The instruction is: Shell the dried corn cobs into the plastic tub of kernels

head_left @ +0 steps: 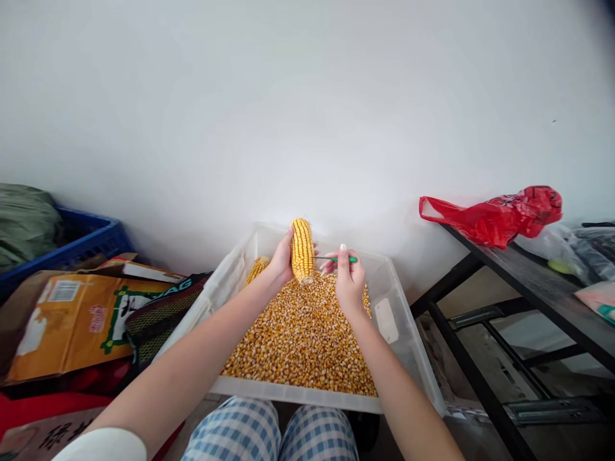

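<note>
My left hand [283,258] is wrapped round an ear of corn [302,248], which stands nearly upright above the bin. Between the fingers of my right hand [350,275] is a thin screwdriver-like tool with a green handle [346,259]; its metal shaft points left and reaches the side of the ear. Beneath both hands, loose corn kernels [307,339] fill much of a translucent plastic bin [398,320]. Another ear of corn [256,269] lies at the bin's left, partly hidden by my left forearm.
To the left are an orange cardboard box [86,320], a black mesh bag [163,314] and a blue crate [91,240]. A red plastic bag [509,214] lies on a dark metal-framed table [538,275] at right. My knees are against the bin's near side, and a white wall [307,115] rises behind it.
</note>
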Demonstrator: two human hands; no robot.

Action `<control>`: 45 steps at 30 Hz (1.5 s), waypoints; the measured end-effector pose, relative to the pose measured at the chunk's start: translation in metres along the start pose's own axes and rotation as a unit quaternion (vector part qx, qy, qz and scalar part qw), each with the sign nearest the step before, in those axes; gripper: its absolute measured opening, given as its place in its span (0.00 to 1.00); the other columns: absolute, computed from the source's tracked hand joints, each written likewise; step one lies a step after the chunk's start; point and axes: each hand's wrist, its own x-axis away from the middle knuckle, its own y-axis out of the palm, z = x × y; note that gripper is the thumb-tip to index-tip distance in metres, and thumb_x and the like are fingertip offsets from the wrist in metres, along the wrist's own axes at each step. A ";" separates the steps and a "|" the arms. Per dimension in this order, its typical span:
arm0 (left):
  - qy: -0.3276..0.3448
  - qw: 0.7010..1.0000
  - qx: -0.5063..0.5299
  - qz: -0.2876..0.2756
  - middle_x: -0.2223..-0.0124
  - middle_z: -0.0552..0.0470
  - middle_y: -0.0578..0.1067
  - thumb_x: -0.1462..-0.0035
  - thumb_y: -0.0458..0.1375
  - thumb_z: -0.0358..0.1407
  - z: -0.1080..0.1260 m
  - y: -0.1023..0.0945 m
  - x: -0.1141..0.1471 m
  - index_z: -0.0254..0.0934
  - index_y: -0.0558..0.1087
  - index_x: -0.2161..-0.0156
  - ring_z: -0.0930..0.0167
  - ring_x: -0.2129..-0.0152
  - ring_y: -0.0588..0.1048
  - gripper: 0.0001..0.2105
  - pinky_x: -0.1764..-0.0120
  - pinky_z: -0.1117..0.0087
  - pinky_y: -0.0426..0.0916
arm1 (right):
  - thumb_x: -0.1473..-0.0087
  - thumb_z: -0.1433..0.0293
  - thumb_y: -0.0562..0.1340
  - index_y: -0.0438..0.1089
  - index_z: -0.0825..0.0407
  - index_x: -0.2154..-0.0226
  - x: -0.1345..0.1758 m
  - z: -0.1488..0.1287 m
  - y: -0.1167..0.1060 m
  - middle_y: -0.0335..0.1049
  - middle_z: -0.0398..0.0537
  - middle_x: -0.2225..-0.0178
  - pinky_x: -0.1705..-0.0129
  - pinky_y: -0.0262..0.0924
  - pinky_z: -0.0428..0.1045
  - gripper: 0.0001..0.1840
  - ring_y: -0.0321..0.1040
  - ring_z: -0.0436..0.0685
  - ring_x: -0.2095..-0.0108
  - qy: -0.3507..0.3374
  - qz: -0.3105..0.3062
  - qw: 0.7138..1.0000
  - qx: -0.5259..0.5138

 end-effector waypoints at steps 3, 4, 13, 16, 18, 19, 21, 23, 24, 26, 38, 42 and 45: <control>0.006 1.000 -0.024 0.005 0.74 0.47 0.74 0.49 0.50 0.54 0.003 0.001 0.001 0.33 0.69 0.61 0.68 0.82 0.73 0.24 0.77 0.68 0.69 | 0.47 0.58 0.54 0.65 0.54 0.73 0.009 0.002 -0.004 0.68 0.42 0.81 0.75 0.63 0.45 0.16 0.66 0.48 0.81 0.002 -0.001 1.000 -0.003; 0.007 0.999 -0.031 0.004 0.74 0.47 0.74 0.49 0.50 0.54 0.004 0.002 0.001 0.33 0.69 0.61 0.69 0.82 0.73 0.24 0.78 0.68 0.68 | 0.48 0.58 0.55 0.66 0.54 0.73 0.012 0.002 -0.005 0.68 0.42 0.81 0.75 0.63 0.45 0.16 0.66 0.48 0.81 0.004 -0.009 1.000 -0.004; -0.004 0.999 -0.040 -0.030 0.76 0.47 0.74 0.52 0.52 0.56 0.003 0.004 0.003 0.32 0.69 0.61 0.68 0.82 0.73 0.26 0.79 0.68 0.68 | 0.49 0.63 0.58 0.70 0.52 0.76 0.023 0.002 -0.007 0.71 0.43 0.79 0.72 0.65 0.48 0.12 0.69 0.51 0.78 -0.064 -0.021 0.994 0.086; 0.013 0.998 -0.041 -0.036 0.75 0.47 0.74 0.52 0.52 0.55 0.002 0.003 0.002 0.33 0.69 0.61 0.68 0.82 0.73 0.25 0.78 0.69 0.68 | 0.48 0.64 0.57 0.71 0.52 0.74 0.024 0.002 -0.009 0.71 0.43 0.78 0.72 0.65 0.47 0.11 0.69 0.51 0.77 -0.086 -0.026 0.990 0.112; 0.016 0.998 -0.044 -0.033 0.75 0.47 0.74 0.51 0.52 0.55 0.002 0.002 0.001 0.33 0.69 0.61 0.68 0.81 0.73 0.25 0.78 0.68 0.68 | 0.47 0.65 0.56 0.71 0.52 0.73 0.024 0.002 -0.009 0.72 0.43 0.78 0.72 0.65 0.47 0.11 0.69 0.51 0.77 -0.101 -0.032 0.986 0.130; 0.015 0.998 -0.047 -0.032 0.75 0.47 0.74 0.51 0.52 0.54 0.002 0.002 0.001 0.33 0.68 0.61 0.68 0.81 0.73 0.24 0.78 0.68 0.68 | 0.47 0.65 0.56 0.71 0.52 0.73 0.024 0.003 -0.010 0.72 0.43 0.78 0.72 0.65 0.47 0.11 0.70 0.50 0.77 -0.110 -0.036 0.983 0.140; 0.014 0.998 -0.055 -0.034 0.74 0.47 0.74 0.51 0.51 0.55 0.001 0.002 0.002 0.33 0.68 0.60 0.68 0.81 0.73 0.25 0.78 0.68 0.69 | 0.46 0.66 0.55 0.70 0.53 0.72 0.024 0.004 -0.010 0.72 0.44 0.78 0.72 0.65 0.46 0.11 0.70 0.50 0.77 -0.125 -0.048 0.978 0.162; 0.016 0.997 -0.067 -0.035 0.74 0.48 0.74 0.51 0.51 0.55 0.000 0.002 0.003 0.34 0.68 0.59 0.69 0.81 0.73 0.26 0.78 0.68 0.69 | 0.45 0.67 0.54 0.70 0.53 0.72 0.025 0.006 -0.011 0.72 0.44 0.78 0.72 0.65 0.45 0.11 0.71 0.50 0.76 -0.140 -0.064 0.972 0.177; 0.018 0.997 -0.073 -0.034 0.74 0.48 0.74 0.51 0.50 0.55 -0.001 0.002 0.003 0.34 0.68 0.59 0.69 0.81 0.73 0.25 0.78 0.69 0.69 | 0.45 0.68 0.53 0.69 0.53 0.71 0.025 0.007 -0.011 0.72 0.44 0.78 0.72 0.65 0.45 0.11 0.71 0.50 0.76 -0.147 -0.072 0.969 0.182; 0.023 0.996 -0.084 -0.028 0.75 0.48 0.73 0.51 0.50 0.55 -0.001 0.001 0.002 0.35 0.68 0.61 0.70 0.81 0.73 0.25 0.78 0.69 0.69 | 0.45 0.69 0.53 0.68 0.53 0.70 0.025 0.010 -0.012 0.73 0.44 0.77 0.71 0.65 0.45 0.10 0.71 0.49 0.75 -0.166 -0.092 0.962 0.197; 0.036 0.988 -0.153 0.003 0.79 0.49 0.70 0.55 0.51 0.59 -0.007 -0.001 0.000 0.36 0.67 0.64 0.69 0.83 0.71 0.26 0.81 0.69 0.66 | 0.44 0.63 0.51 0.64 0.53 0.73 0.024 0.028 -0.008 0.70 0.45 0.78 0.73 0.65 0.45 0.13 0.68 0.49 0.79 -0.065 -0.102 0.982 0.144; 0.084 0.975 -0.206 0.023 0.78 0.50 0.70 0.55 0.52 0.58 -0.010 0.000 -0.001 0.37 0.65 0.61 0.69 0.84 0.70 0.26 0.81 0.68 0.66 | 0.45 0.57 0.50 0.63 0.54 0.74 0.017 0.030 -0.006 0.68 0.43 0.82 0.79 0.63 0.43 0.18 0.65 0.47 0.84 0.027 -0.090 0.993 0.077; 0.130 0.960 -0.247 0.033 0.77 0.52 0.70 0.54 0.53 0.56 -0.013 0.000 -0.002 0.38 0.63 0.58 0.70 0.83 0.71 0.26 0.80 0.68 0.66 | 0.46 0.55 0.50 0.62 0.54 0.74 0.013 0.032 -0.008 0.66 0.42 0.84 0.81 0.61 0.42 0.20 0.64 0.46 0.85 0.071 -0.094 0.991 0.057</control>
